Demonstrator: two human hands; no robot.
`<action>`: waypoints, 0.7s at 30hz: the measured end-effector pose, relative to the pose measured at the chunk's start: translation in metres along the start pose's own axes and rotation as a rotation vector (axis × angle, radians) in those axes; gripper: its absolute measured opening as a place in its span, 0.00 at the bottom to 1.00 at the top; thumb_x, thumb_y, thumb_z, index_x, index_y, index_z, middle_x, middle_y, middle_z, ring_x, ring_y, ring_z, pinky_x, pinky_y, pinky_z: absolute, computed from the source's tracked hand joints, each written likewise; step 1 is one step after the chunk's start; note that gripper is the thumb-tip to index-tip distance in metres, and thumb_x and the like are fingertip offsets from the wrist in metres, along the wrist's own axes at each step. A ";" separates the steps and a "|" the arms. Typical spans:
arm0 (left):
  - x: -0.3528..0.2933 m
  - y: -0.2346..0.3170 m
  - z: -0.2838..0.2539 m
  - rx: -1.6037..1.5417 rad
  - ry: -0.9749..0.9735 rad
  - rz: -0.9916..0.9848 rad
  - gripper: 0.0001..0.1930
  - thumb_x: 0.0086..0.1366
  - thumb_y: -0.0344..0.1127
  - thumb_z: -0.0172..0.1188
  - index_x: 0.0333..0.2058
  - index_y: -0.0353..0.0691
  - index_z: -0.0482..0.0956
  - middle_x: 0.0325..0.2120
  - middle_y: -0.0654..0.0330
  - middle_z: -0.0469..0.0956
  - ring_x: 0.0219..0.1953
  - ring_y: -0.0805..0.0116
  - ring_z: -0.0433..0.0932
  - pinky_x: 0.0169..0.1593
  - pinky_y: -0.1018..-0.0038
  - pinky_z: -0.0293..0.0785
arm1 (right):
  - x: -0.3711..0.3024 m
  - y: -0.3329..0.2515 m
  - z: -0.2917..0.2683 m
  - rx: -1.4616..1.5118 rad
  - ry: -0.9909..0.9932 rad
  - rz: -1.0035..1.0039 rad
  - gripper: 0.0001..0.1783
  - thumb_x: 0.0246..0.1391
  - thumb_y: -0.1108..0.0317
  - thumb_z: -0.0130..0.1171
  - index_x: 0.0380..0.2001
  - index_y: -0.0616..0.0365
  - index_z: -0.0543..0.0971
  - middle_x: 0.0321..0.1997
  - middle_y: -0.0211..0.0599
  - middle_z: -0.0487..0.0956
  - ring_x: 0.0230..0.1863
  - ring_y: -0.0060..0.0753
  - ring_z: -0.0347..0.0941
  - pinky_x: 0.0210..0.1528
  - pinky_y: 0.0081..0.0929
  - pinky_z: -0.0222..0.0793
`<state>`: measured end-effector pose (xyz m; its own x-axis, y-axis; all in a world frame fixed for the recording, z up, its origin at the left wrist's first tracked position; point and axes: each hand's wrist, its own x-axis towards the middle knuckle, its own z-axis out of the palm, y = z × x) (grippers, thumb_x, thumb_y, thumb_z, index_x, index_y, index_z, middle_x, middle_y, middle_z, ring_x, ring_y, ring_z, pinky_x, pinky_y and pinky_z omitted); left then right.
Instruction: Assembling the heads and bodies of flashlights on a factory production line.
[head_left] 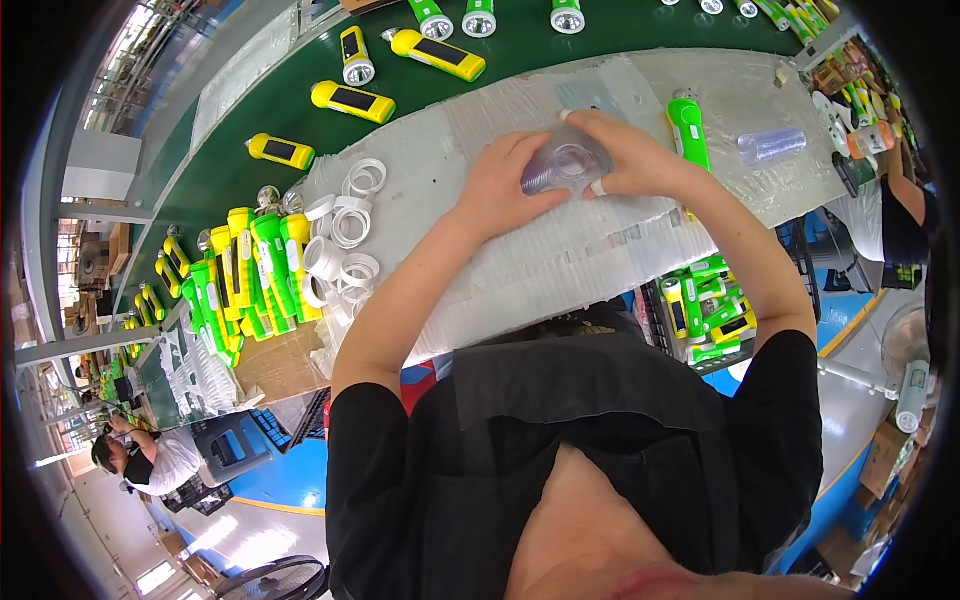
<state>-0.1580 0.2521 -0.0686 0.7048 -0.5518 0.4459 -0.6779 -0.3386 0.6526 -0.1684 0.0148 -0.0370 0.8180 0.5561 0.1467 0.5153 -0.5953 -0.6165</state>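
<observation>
A stack of clear round plastic discs [568, 160] is between my two hands over the covered worktable [460, 270]. My left hand [508, 182] curls around its left side, thumb along the near edge. My right hand [628, 152] closes on the right side, with fingers at the far edge and thumb at the near one. Just right of my right hand lies a green flashlight [687, 132]. Beyond it, a clear ribbed cylinder [771, 146] rests on its side.
White rings [350, 225] lie in a loose heap at left, beside a pile of yellow and green flashlights [262, 265]. More flashlights stand and lie on the green belt [530, 55] beyond. A crate [660, 325] of flashlights is below the table's right edge. Other people work at both sides.
</observation>
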 end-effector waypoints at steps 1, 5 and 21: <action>0.000 0.000 0.001 0.092 -0.010 0.030 0.34 0.49 0.44 0.69 0.54 0.41 0.70 0.47 0.54 0.74 0.50 0.53 0.72 0.52 0.62 0.68 | -0.004 -0.004 -0.002 -0.161 0.084 0.101 0.45 0.39 0.72 0.69 0.63 0.60 0.61 0.59 0.47 0.71 0.60 0.48 0.65 0.63 0.36 0.62; 0.005 -0.001 0.006 0.284 -0.056 0.051 0.36 0.52 0.54 0.67 0.55 0.40 0.70 0.50 0.57 0.73 0.52 0.56 0.70 0.53 0.61 0.65 | -0.017 0.009 -0.002 -0.178 0.063 0.130 0.44 0.39 0.71 0.69 0.62 0.60 0.64 0.55 0.44 0.73 0.56 0.46 0.68 0.59 0.37 0.66; 0.005 -0.013 0.007 0.048 -0.074 0.134 0.27 0.51 0.41 0.70 0.49 0.40 0.76 0.45 0.56 0.75 0.46 0.55 0.73 0.49 0.64 0.70 | -0.009 0.005 0.023 0.406 0.131 0.263 0.39 0.43 0.76 0.61 0.62 0.62 0.63 0.54 0.44 0.73 0.49 0.33 0.73 0.51 0.27 0.71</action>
<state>-0.1471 0.2483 -0.0792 0.5915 -0.6481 0.4797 -0.7752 -0.2933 0.5595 -0.1785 0.0199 -0.0591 0.9456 0.3243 0.0263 0.1680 -0.4176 -0.8930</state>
